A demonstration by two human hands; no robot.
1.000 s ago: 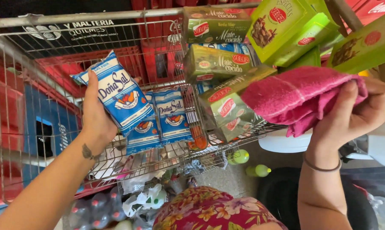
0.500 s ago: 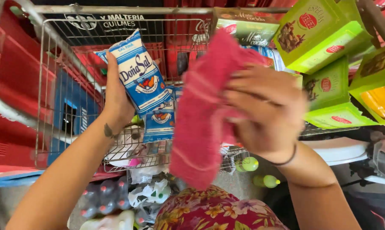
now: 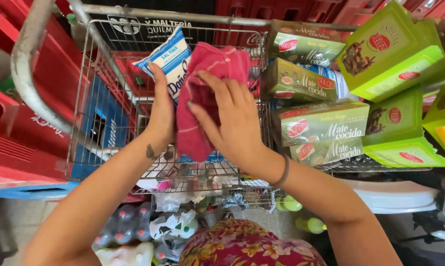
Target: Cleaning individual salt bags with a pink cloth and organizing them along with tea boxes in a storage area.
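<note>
Red plastic crates [image 3: 20, 143] line the background behind a wire shopping cart [image 3: 109, 113], over which both of your hands work. Your left hand [image 3: 162, 111] is closed around a blue-and-white salt bag [image 3: 169, 61], thumb on its front face, holding it upright above the cart basket. Your right hand [image 3: 232, 120] presses a pink cloth [image 3: 207, 93] flat against the bag's right side, fingers spread over the fabric; the cloth hangs down below the bag. Just right of the cloth, green tea boxes [image 3: 321, 120] are stacked inside the cart, with lighter green cartons [image 3: 395, 54] leaning beyond them. Below the basket, bottles [image 3: 119, 226] and white bags [image 3: 175, 226] occupy the lower rack.
</note>
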